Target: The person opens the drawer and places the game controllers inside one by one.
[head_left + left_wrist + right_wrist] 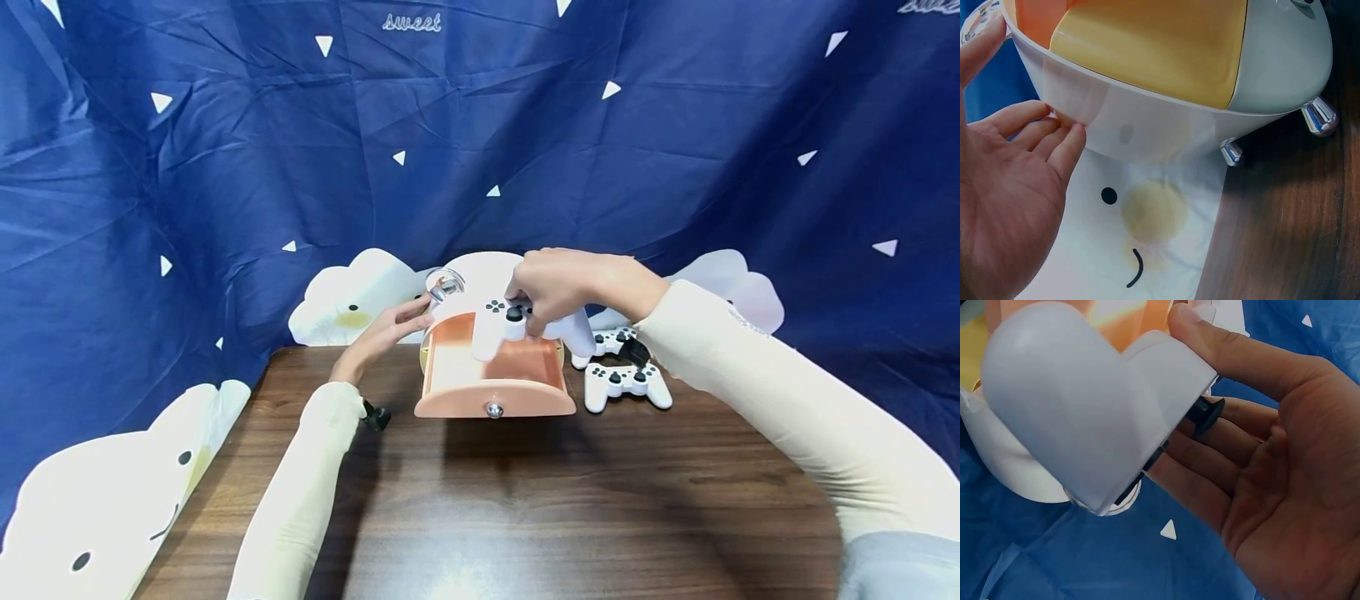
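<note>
A white game controller [489, 335] with black sticks and buttons is pinched between the thumb and fingers of my right hand [558, 287]. It hangs over the pulled-out pink drawer [495, 402] of a small white rounded cabinet [480, 265]. In the right wrist view, a smooth white grip of the controller [1054, 394] faces the camera, and one black stick [1205, 414] shows near my fingers. My left hand [390, 329] is at the cabinet's left side. Its fairly straight fingertips touch the white wall [1141, 119], seen in the left wrist view.
To the cabinet's right lie two more white controllers, a nearer one [628, 385] and one behind [609, 340]. Below the drawer are yellow [1154, 50] and pale green [1285, 56] fronts. Silver feet [1320, 117] carry the cabinet on the brown table [480, 517]. A blue curtain [450, 125] hangs behind.
</note>
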A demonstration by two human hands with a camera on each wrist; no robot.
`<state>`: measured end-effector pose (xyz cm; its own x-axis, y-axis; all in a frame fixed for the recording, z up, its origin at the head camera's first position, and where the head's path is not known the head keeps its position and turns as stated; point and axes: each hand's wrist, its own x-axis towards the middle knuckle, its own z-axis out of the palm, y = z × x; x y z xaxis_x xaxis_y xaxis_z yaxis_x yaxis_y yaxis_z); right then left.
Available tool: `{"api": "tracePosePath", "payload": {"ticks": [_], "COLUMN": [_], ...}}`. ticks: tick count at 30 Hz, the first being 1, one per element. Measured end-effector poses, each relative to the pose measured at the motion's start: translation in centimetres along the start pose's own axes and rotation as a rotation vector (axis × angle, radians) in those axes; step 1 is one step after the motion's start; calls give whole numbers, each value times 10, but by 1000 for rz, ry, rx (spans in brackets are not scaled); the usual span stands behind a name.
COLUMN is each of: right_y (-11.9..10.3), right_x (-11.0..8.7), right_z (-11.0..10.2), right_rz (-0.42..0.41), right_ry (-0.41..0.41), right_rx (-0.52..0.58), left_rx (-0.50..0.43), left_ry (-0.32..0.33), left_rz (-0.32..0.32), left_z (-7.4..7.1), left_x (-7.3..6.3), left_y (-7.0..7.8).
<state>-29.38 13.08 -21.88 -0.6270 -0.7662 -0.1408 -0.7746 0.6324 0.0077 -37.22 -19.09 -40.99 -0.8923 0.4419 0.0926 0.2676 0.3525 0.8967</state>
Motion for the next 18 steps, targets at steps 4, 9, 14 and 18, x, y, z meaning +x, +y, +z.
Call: {"api": "tracePosePath", "payload": {"ticks": [4,9,14,18], "right_y": [-5,-12,-16,-20], "right_x": [9,19,28,34], "right_z": [1,5,9,11], "right_rz": [-2,-16,-31,-23], "right_ry": [-7,-33,-50,-52], "right_rx": [9,31,24,13], "left_rx": [-3,-3,-13,-11], "left_ry": [3,1,1,5], "left_rz": [1,-15,-16,-23], "left_z": [0,1,2,1], "left_x": [1,1,0,0], "left_y": [-1,-1,1,0]}}
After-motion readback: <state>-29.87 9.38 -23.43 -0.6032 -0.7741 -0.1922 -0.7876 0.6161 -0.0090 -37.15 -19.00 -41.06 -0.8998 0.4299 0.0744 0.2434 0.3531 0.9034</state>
